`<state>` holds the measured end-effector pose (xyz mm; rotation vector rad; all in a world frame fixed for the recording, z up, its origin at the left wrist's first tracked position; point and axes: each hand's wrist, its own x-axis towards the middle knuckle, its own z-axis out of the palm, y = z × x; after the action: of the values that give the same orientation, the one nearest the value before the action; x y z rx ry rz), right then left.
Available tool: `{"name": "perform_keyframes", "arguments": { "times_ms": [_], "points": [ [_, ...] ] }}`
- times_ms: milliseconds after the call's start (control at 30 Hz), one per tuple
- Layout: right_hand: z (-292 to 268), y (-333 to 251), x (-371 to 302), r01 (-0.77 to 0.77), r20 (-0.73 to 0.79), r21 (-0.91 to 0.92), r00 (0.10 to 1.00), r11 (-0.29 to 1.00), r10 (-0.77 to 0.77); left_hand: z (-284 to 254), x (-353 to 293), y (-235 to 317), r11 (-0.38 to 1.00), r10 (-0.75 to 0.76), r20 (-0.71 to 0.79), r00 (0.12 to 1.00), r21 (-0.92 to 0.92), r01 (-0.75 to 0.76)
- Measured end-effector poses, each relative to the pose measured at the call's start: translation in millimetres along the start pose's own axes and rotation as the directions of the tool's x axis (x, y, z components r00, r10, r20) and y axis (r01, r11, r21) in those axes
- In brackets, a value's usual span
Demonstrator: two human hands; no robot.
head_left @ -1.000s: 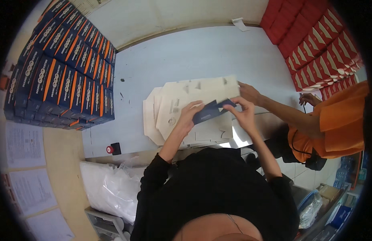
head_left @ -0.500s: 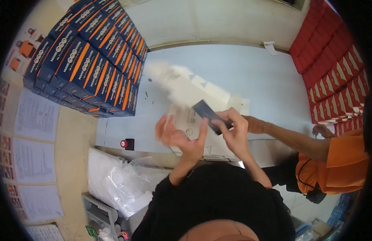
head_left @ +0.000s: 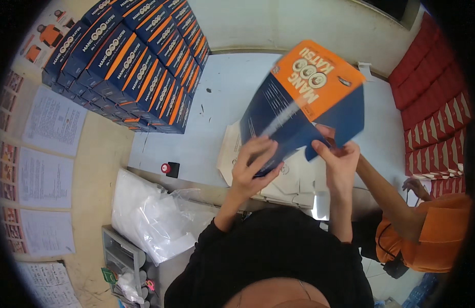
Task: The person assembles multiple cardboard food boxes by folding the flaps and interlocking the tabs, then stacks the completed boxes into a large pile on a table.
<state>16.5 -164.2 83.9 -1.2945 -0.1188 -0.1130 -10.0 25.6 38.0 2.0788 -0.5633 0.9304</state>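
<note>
A blue and orange printed carton (head_left: 304,97), partly unfolded and tilted, is held up over the table. My left hand (head_left: 254,168) is closed on its lower left blue panel, thumb beneath and fingers across the face. At the lower right, my right hand (head_left: 341,158) pinches a blue flap beside a cut-out notch. Under the carton lies a pile of flat cardboard blanks (head_left: 286,187), plain pale side up, mostly covered by my hands and the carton.
Stacked blue and orange boxes (head_left: 130,72) fill the left back; red boxes (head_left: 432,123) line the right. A co-worker's orange sleeve (head_left: 440,226) and arm reach in from the right. A red-topped stamp (head_left: 166,168) sits near the table's front edge, above plastic bags (head_left: 160,220).
The carton, pale and blurred over the pile before, has been lifted and turned so its printed outside shows. My left hand, spread before, has closed on its panel.
</note>
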Motion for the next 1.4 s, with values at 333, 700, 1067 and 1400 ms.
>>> {"name": "perform_keyframes", "arguments": {
  "times_ms": [333, 700, 1067, 1400],
  "points": [
    [15.1, 1.2, -31.2, 0.187, 0.298, -0.463, 0.953, 0.867, -0.047, 5.3, -15.1, 5.7, 0.912, -0.136, -0.218, 0.967, -0.408, 0.036],
    [-13.1, 60.1, -7.3, 0.213, 0.774, -0.508, 0.538, 0.835, 0.334, 1.8, -8.5, 2.9, 0.869, -0.333, -0.018, 0.943, -0.395, 0.299],
    [11.5, 4.1, -8.3, -0.207, 0.412, -0.58, 0.76, 0.788, 0.502, 34.1, -53.0, -21.4, 0.967, -0.144, 0.288, 0.947, -0.16, 0.196],
    [-3.7, 32.3, -11.1, -0.041, 0.399, -0.225, 0.907, 0.973, 0.131, 40.8, -48.5, -15.0, 0.725, -0.318, 0.035, 0.947, -0.635, 0.267]
  ]
}}
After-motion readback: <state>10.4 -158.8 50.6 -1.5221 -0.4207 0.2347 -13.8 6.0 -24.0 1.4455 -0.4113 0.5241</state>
